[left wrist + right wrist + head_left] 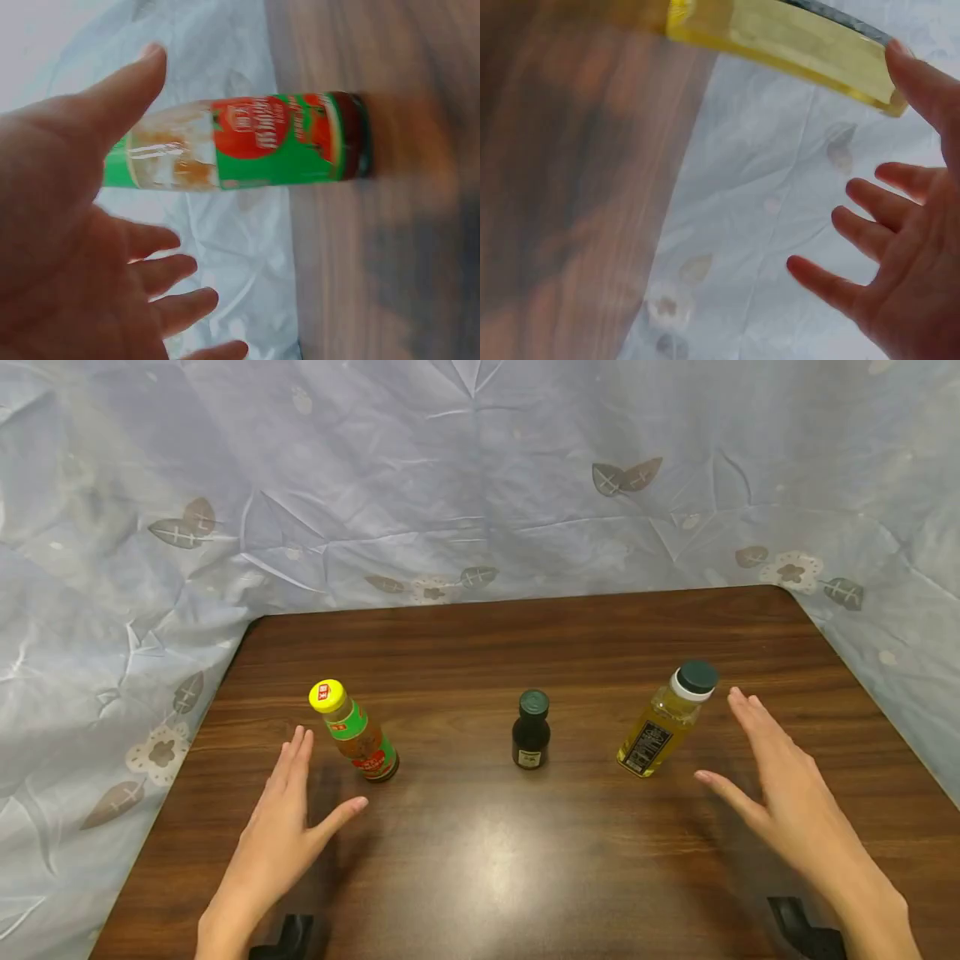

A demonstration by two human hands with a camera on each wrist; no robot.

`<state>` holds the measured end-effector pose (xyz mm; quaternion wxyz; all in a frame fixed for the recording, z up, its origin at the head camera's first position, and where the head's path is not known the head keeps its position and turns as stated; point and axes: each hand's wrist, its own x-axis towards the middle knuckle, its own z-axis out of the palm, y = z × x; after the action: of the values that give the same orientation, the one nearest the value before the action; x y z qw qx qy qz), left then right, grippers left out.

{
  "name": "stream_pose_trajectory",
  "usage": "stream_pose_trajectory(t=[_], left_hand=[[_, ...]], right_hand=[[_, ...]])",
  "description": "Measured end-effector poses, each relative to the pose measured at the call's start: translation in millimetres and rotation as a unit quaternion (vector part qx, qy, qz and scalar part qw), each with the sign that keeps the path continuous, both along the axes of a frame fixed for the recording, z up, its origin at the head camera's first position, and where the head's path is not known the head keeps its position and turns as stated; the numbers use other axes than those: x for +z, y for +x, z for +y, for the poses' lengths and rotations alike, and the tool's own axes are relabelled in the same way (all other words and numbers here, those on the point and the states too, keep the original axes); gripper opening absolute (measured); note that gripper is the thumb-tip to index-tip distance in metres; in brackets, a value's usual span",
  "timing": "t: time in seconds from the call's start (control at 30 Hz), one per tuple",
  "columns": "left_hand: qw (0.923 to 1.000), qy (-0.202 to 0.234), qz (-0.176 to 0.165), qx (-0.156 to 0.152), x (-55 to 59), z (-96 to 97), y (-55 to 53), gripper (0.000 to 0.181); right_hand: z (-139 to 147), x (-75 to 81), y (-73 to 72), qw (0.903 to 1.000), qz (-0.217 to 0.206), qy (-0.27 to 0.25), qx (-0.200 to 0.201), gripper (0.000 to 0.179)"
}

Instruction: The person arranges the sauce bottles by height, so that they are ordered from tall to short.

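Observation:
On the left side of the table stands a glass sauce bottle [363, 739] with a yellow cap and a green and red label. My left hand [279, 827] is just left of it, fingers straight and thumb spread, holding nothing. The same sauce bottle [255, 142] shows behind the thumb in the left wrist view. An oil bottle [660, 727] with yellow liquid, a dark green cap and a black label stands on the right. Beside it, my right hand [795, 802] is held apart from it with fingers extended. Between the two stands a small dark bottle [531, 731] with a green cap.
The brown wood-grain table [450, 652] has rounded far corners. A pale curtain [420, 468] with leaf and flower prints hangs behind it and along both sides. Black straps [802, 931] show near both wrists at the bottom.

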<state>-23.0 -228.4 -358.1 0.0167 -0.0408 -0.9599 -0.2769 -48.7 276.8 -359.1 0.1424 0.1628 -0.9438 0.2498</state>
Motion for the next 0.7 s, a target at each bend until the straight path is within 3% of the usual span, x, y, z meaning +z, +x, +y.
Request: stream_pose_trajectory(t=[0.13, 0.27, 0.47, 0.53, 0.7], left_hand=[[0.9959, 0.087, 0.027, -0.002, 11.2, 0.5, -13.4, 0.096], [0.9872, 0.141, 0.074, -0.008, 20.2, 3.5, -28.0, 0.092], [0.9577, 0.268, 0.097, -0.043, 40.7, 14.4, -41.7, 0.082], [0.9505, 0.291, 0.095, -0.051, 46.4, 18.5, -43.6, 0.079], [0.9436, 0.307, 0.110, -0.058, 47.2, 22.5, -48.9, 0.066]], right_hand=[[-7.3, 12.8, -9.7, 0.9988, -0.005, -0.047, 0.014, 0.089], [-12.7, 21.2, -18.1, 0.9963, -0.004, -0.085, 0.011, 0.085], [-15.5, 24.0, -33.2, 0.9889, 0.012, -0.147, 0.022, 0.073], [-16.3, 23.9, -36.9, 0.9876, 0.020, -0.153, 0.028, 0.066], [-20.4, 27.2, -39.7, 0.9877, 0.001, -0.155, 0.018, 0.048]])
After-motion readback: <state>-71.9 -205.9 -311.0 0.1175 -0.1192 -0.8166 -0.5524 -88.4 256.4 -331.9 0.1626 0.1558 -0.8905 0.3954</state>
